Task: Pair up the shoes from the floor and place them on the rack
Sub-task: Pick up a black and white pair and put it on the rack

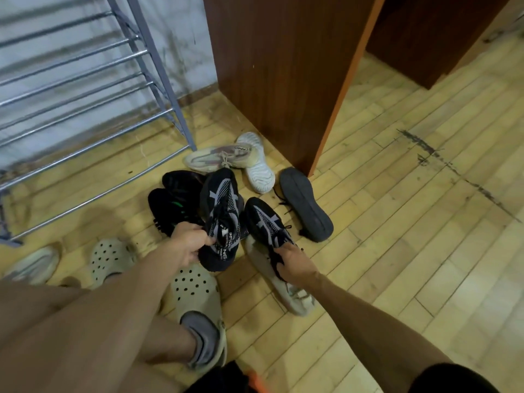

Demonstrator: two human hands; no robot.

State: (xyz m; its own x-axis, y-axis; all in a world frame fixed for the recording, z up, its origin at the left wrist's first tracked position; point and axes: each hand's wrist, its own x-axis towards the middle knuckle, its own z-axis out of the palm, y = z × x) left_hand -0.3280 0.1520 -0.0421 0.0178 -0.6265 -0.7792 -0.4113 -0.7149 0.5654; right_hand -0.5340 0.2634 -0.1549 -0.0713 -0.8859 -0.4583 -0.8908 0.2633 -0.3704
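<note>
Two matching black sneakers with grey and white markings lie among a heap of shoes on the wooden floor. My left hand [189, 245] grips the heel collar of one black sneaker [222, 211], which is raised with its toe pointing away. My right hand [295, 263] grips the second black sneaker [263, 219] at its heel and laces. That one rests on a beige sneaker [283, 287]. The metal shoe rack [85, 89] stands at the upper left, its bars bare.
Two plain black shoes [175, 199] lie left of the held pair. A cream sneaker [218, 157], a white shoe [258, 165] and an upturned black shoe [306, 205] lie near a brown wooden cabinet [283, 66]. My feet wear beige perforated clogs [198, 296]; a grey sneaker [34, 265] lies left.
</note>
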